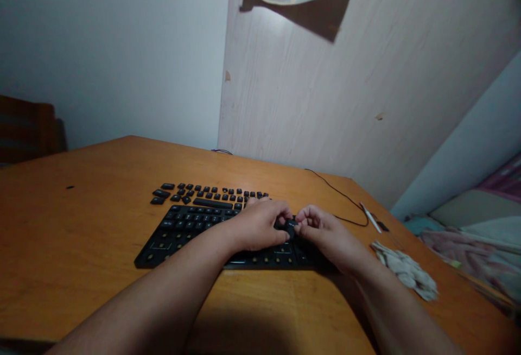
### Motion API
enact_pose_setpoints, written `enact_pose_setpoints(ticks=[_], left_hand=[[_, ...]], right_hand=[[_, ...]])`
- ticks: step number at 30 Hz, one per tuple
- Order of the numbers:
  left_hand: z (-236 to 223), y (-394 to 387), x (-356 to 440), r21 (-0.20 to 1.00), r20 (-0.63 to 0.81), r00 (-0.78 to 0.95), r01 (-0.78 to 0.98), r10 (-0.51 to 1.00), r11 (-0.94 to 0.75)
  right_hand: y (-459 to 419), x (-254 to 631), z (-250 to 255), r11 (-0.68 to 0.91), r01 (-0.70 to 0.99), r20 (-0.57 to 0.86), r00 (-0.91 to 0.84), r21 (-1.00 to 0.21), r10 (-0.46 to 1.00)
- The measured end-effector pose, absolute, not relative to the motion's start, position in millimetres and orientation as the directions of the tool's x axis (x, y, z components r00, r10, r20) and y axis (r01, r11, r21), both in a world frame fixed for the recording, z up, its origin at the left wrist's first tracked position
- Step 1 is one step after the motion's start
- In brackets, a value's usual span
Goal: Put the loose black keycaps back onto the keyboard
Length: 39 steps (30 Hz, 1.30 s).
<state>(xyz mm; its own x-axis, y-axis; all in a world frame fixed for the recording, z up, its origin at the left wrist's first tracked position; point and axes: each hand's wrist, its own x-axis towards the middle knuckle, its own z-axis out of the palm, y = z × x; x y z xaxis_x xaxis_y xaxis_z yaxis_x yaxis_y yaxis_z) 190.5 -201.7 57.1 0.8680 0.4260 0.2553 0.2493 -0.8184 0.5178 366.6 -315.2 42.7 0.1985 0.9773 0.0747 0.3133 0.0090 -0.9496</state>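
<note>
Keyboard (pixel 195 218) — long axis left-right — front edge on near side

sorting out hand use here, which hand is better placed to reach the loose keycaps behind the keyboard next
Probably the left hand: it lies right by the loose keycaps, whereas the right hand is farther off, nearer the crumpled cloth.

Bedding (pixel 468 254) beside the table (pixel 81 246) (rumpled) shows a home.

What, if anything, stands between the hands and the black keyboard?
Nothing visible. The left hand and right hand are at the keyboard, a black keycap between them; the loose keycaps lie beyond the keyboard.
</note>
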Motion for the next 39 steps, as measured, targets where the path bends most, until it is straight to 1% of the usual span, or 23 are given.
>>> enact_pose_setpoints(ticks=[3, 6, 9, 13, 17, 19, 21, 23, 25, 28, 33, 36, 39], left_hand=[[57, -204, 189, 0.444, 0.303, 0.874, 0.223, 0.38, -0.868], [57, -205, 187, 0.385, 0.319, 0.882, 0.213, 0.346, -0.898], [59, -205, 186, 0.325, 0.32, 0.89, 0.218, 0.324, -0.92], [60, -205, 186, 0.257, 0.326, 0.893, 0.233, 0.311, -0.938], [59, -203, 186, 0.253, 0.306, 0.887, 0.274, 0.346, -0.928], [59, -202, 186, 0.249, 0.303, 0.883, 0.29, 0.359, -0.924], [59, -202, 186, 0.242, 0.298, 0.883, 0.297, 0.362, -0.924], [59, -202, 186, 0.234, 0.291, 0.887, 0.299, 0.36, -0.925], [59, -202, 186, 0.227, 0.282, 0.891, 0.298, 0.355, -0.927], [60, -203, 187, 0.229, 0.27, 0.897, 0.292, 0.349, -0.928], [64, -204, 185, 0.268, 0.247, 0.905, 0.281, 0.348, -0.921], [69, -202, 181, 0.32, 0.272, 0.885, 0.287, 0.377, -0.903], [73, -199, 179, 0.349, 0.299, 0.856, 0.313, 0.422, -0.883]], right_hand=[[-316, 367, 45, -0.024, 0.215, 0.023, 0.215, -0.976, 0.976], [-316, 369, 45, -0.037, 0.167, -0.002, 0.201, -0.985, 0.98], [-316, 369, 44, -0.049, 0.164, -0.015, 0.2, -0.985, 0.98], [-314, 369, 42, -0.06, 0.199, -0.017, 0.215, -0.978, 0.976], [-315, 372, 42, -0.044, 0.281, 0.012, 0.195, -0.959, 0.981], [-317, 374, 43, 0.0, 0.389, 0.06, 0.142, -0.921, 0.988], [-318, 377, 44, 0.07, 0.566, 0.155, 0.103, -0.821, 0.983], [-319, 379, 45, 0.116, 0.726, 0.236, 0.065, -0.678, 0.97], [-319, 380, 45, 0.135, 0.807, 0.261, 0.025, -0.575, 0.965], [-319, 380, 47, 0.151, 0.848, 0.246, -0.026, -0.508, 0.969], [-320, 381, 52, 0.161, 0.883, 0.23, -0.062, -0.441, 0.971], [-319, 386, 53, 0.167, 0.875, 0.243, -0.058, -0.454, 0.968], [-319, 392, 51, 0.213, 0.844, 0.257, -0.093, -0.493, 0.962]])
